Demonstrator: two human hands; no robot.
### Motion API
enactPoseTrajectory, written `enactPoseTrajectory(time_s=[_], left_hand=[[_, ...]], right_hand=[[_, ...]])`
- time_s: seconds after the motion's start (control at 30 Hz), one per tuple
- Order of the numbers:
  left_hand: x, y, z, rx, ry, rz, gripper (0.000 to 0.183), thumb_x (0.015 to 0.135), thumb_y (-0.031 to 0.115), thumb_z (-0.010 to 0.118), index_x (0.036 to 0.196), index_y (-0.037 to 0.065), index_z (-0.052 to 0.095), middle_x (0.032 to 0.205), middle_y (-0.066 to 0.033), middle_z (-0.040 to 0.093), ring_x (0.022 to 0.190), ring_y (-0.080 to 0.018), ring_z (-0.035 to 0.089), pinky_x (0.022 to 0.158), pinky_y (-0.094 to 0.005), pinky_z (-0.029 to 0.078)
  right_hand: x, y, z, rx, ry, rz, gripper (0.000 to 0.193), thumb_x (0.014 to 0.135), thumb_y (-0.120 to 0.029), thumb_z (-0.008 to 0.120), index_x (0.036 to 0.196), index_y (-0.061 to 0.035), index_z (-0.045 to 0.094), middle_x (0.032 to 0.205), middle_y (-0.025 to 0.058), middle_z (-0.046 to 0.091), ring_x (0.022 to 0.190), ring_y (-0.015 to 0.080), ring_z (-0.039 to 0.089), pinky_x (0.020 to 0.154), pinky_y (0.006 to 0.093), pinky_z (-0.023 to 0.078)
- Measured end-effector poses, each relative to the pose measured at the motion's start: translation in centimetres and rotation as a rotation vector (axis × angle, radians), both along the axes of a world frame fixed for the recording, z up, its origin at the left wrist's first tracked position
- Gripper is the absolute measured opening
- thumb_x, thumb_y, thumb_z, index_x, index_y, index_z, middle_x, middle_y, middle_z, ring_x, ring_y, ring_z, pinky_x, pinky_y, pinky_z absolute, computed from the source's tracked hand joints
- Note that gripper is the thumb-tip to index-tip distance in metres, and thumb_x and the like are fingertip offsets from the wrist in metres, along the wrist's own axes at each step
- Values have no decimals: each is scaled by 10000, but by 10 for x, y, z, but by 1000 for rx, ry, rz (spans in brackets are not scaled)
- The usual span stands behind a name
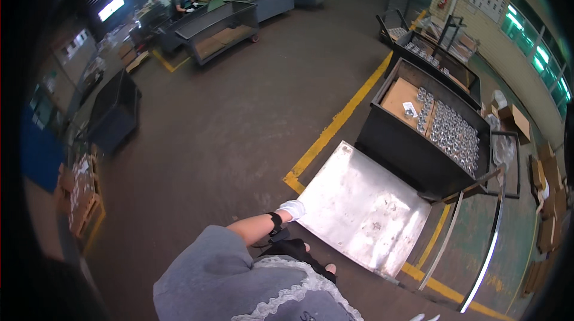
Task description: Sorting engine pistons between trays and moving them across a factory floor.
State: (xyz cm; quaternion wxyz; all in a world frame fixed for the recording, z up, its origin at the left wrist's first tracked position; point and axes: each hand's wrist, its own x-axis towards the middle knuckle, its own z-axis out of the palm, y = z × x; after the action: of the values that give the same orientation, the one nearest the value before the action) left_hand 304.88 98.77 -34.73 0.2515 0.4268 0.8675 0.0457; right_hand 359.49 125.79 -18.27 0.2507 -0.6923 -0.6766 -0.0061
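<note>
Silvery, scuffed metal is covering the flat trolley (365,207) beside the black bin (400,153); my left hand (292,209) is meeting its edge, my right hand (426,317) barely showing; I cannot tell either grip.

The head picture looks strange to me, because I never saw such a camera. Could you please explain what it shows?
A wide fisheye camera on the head of a person looks down, so straight edges bend. No robot shows here, just human hands. The white-gloved left hand is at the edge of a scuffed silvery platform; whether it grips is unclear. Of the right hand, only pale fingertips show at the lower edge. Beyond, a dark bin holds shiny metal parts and brown cardboard.
</note>
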Motion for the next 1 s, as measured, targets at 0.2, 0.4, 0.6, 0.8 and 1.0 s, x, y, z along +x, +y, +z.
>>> enactPoseTrajectory(time_s=[0.2, 0.4, 0.6, 0.8, 1.0], left_hand=[[97, -109, -51, -237, -127, 352, 338, 849, 268, 528, 1035, 59, 717, 1087, -198, 678, 1040, -393, 648, 842, -474, 516], [208, -187, -73, -498, -241, 428, 289, 848, 211, 558, 1063, 109, 723, 1108, -158, 687, 1036, -334, 664, 812, -444, 533], [234, -200, -27, -476, -258, 506, 302, 856, 203, 547, 1087, 109, 718, 1108, -160, 687, 1052, -346, 657, 835, -442, 531], [181, -204, -11, -378, -221, 649, 319, 881, 211, 494, 1077, 96, 718, 1108, -177, 684, 1040, -363, 654, 850, -452, 528], [102, -248, -14, -200, -239, 722, 356, 885, 250, 456, 1027, 62, 723, 1091, -200, 678, 1059, -379, 641, 882, -470, 509]], right_hand=[[18, 120, 40, 383, -179, 176, 478, 899, -280, 611, 1280, 6, 566, 1232, 211, 618, 1137, 385, 578, 979, 468, 461], [41, 169, 25, 279, -143, 101, 479, 888, -284, 621, 1271, 0, 575, 1201, 215, 627, 1091, 365, 599, 954, 465, 470], [27, 178, 23, 347, -129, 216, 443, 901, -265, 593, 1252, 5, 576, 1173, 212, 628, 1067, 373, 596, 913, 467, 484], [20, 168, -4, 380, -182, 288, 416, 906, -256, 586, 1243, -12, 577, 1156, 199, 631, 1051, 358, 602, 889, 466, 488], [-152, 78, -25, 383, -201, 385, 393, 909, -248, 579, 1234, -28, 577, 1144, 185, 634, 1039, 340, 607, 869, 461, 493]])
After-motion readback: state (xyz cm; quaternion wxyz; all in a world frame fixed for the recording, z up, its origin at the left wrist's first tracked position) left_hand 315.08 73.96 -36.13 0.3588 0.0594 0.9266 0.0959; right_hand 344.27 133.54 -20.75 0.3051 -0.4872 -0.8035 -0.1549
